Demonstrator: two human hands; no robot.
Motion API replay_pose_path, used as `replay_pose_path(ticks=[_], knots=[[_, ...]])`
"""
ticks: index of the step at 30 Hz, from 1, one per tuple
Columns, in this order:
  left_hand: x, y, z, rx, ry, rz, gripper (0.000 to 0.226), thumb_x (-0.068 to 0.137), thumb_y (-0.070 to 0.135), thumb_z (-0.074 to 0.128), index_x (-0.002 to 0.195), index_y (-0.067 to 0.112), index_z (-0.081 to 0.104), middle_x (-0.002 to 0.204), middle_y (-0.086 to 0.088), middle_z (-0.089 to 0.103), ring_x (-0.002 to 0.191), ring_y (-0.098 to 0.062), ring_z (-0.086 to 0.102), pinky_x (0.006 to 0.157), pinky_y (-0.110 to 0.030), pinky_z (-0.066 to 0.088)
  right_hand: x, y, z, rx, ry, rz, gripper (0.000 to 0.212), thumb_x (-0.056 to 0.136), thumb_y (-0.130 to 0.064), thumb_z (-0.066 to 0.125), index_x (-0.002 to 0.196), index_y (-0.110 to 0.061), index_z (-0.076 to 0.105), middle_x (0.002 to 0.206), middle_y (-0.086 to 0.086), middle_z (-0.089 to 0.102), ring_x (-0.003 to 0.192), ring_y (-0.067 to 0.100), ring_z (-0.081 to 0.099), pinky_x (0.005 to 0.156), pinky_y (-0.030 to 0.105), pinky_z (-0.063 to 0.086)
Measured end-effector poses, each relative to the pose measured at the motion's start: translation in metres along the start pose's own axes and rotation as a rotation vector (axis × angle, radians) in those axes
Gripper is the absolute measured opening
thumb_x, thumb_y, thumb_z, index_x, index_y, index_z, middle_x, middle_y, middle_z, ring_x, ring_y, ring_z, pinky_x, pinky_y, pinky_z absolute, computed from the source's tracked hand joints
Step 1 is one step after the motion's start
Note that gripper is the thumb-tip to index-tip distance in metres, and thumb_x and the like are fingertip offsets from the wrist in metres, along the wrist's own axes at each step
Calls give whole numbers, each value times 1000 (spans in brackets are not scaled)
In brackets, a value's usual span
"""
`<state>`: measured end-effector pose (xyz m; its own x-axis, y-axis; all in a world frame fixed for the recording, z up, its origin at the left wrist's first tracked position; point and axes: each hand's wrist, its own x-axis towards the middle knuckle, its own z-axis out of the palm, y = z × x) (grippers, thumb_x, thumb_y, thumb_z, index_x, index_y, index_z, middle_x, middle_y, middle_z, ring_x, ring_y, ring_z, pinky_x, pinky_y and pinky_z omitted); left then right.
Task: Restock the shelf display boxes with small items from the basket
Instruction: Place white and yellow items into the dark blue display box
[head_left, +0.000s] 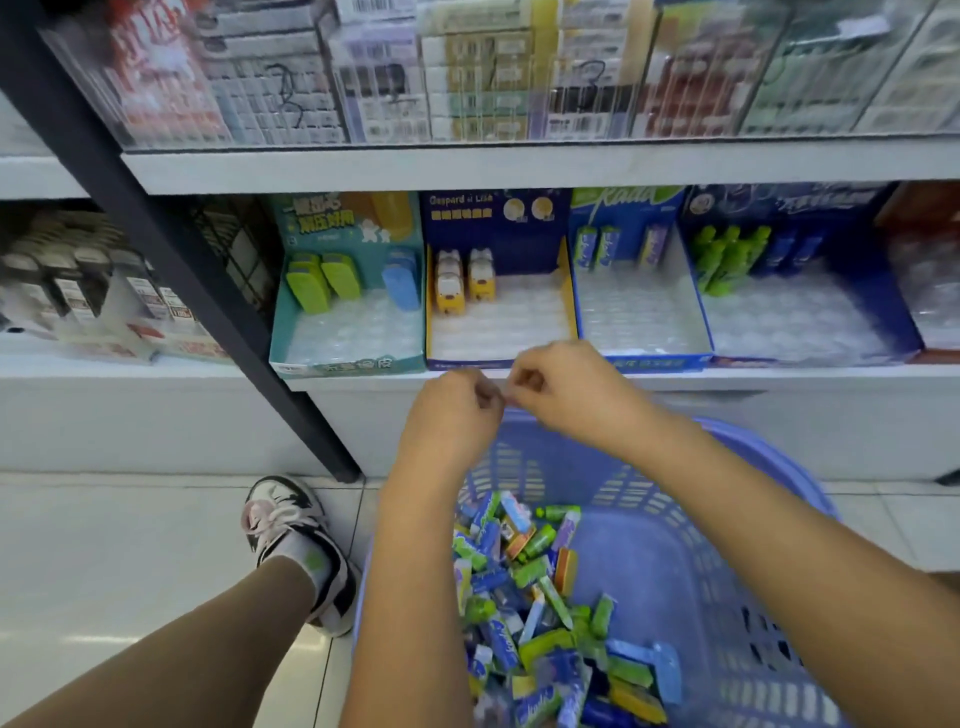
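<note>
Just in front of the navy cardboard display box with yellow inner walls (496, 231), at its front lip, both hands meet fingertip to fingertip. The left hand (452, 415) sits a bit lower and left of the box's front centre, with fingers curled in and knuckles up. The right hand (566, 389) is level with the front lip and slightly nearer the box, fingers also curled, with thumb and forefinger tips toward the left hand's. They may be pinching something tiny between them, but it's too small and blurred, so I can't tell. Both forearms come up from below the box, angled inward. Stock: the mixed heap of small green, blue and yellow packets (540, 597) lies in the lilac slotted plastic basket (779, 457), below the box and toward the person, under the forearms. The packets' long axes point every way. Inside the box, two yellow-and-white animal-shaped items (462, 278) stand upright at the back left, and the clear tray in front of them is unfilled. Key relation: the open slots are up and ahead of the fingertips, while the supply is down and behind them. My read is that the next move is a drop back to the heap, either hand equally placed, or a short forward reach if something is already pinched. The teal box (348, 358) is left of the navy one and the blue box (623, 208) right of it.
</note>
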<state>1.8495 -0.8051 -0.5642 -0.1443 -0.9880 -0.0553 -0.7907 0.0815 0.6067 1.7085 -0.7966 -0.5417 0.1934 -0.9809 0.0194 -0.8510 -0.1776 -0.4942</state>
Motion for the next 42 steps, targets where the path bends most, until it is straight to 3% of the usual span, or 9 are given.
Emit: replay_pose_path(ticks=[4,8,14,22,28,31,35,40,42], knots=[[-7,-14,50,252,-479,-99,25,91,9,47,106,1,66,115,-17,65,108,-30,60,85,-33,46,-36,60,48,-44,-422,243,19,84,-22,63,95,-10,71,99,7,71,95,19,64,75,24,43],[-20,-35,107,374,-682,-157,35,94,6,45,127,-2,54,135,-18,52,121,-32,52,96,-34,42,-57,108,113,-51,-548,302,28,88,-17,55,112,-8,66,110,18,66,105,29,60,82,33,46],[-38,-64,158,421,-620,-114,41,97,8,41,138,9,44,136,-15,52,123,-30,50,99,-37,41,-65,129,172,222,-507,277,42,84,1,47,120,-14,62,120,12,63,109,27,58,83,25,41],[-25,-77,181,328,-413,-282,26,95,14,43,119,10,53,108,-14,65,97,-32,62,70,-35,44,-66,136,210,403,-364,408,31,79,-9,64,94,-23,40,98,12,62,89,31,59,67,34,43],[-19,-79,192,331,-392,-332,26,94,33,52,105,12,61,96,-10,68,89,-27,64,66,-33,43,-64,134,220,407,-295,513,36,74,-17,70,87,-21,36,86,8,58,77,26,55,59,33,32],[-17,-77,197,302,-422,-363,25,92,32,57,102,11,64,96,-10,69,88,-27,64,68,-34,45,-60,135,219,469,-318,552,29,76,-11,67,86,-17,40,83,8,53,74,19,45,66,37,41],[-10,-78,192,191,-480,-404,21,87,25,63,88,4,67,84,-13,67,78,-28,63,64,-31,42,-59,137,219,417,-309,583,22,80,-9,62,98,-15,51,97,8,60,85,20,54,78,34,46],[5,-81,165,134,-400,-579,23,88,16,54,69,6,60,62,-16,55,58,-27,55,51,-27,35,-60,135,217,354,-364,487,19,73,-22,75,82,-19,58,86,4,59,82,24,56,62,29,38],[12,-83,154,118,-371,-558,37,88,14,55,53,12,41,51,-8,39,45,-21,38,44,-25,27,-60,133,218,348,-376,409,10,77,-25,72,82,-20,65,86,4,58,81,23,57,63,28,41]])
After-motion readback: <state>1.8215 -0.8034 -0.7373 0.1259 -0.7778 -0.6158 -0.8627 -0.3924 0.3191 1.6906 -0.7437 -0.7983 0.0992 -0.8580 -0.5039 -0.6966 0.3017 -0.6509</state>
